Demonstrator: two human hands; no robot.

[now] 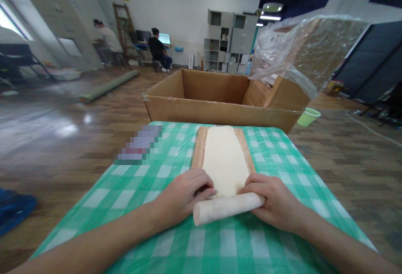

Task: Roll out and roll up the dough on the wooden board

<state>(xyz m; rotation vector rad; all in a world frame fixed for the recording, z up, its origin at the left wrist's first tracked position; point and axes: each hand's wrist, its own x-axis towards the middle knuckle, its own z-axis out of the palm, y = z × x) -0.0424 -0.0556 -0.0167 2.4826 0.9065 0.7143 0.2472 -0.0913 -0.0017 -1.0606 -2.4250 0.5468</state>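
Green-checked table (266, 152): rolling pin (224, 209) lies nine-to-three, dough sheet (224, 161) running toward twelve; right hand (273, 202) clasps the pin's end, left hand (185, 194) curled, seemingly pressing it.

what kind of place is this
Probably a big open workspace or studio, not a kitchen: grey cubby shelves, a person at a computer, a large cardboard box on the wood floor.

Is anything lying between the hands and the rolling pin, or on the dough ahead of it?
Nothing visible. The left hand and right hand touch the rolling pin directly; the dough ahead on the board is bare.
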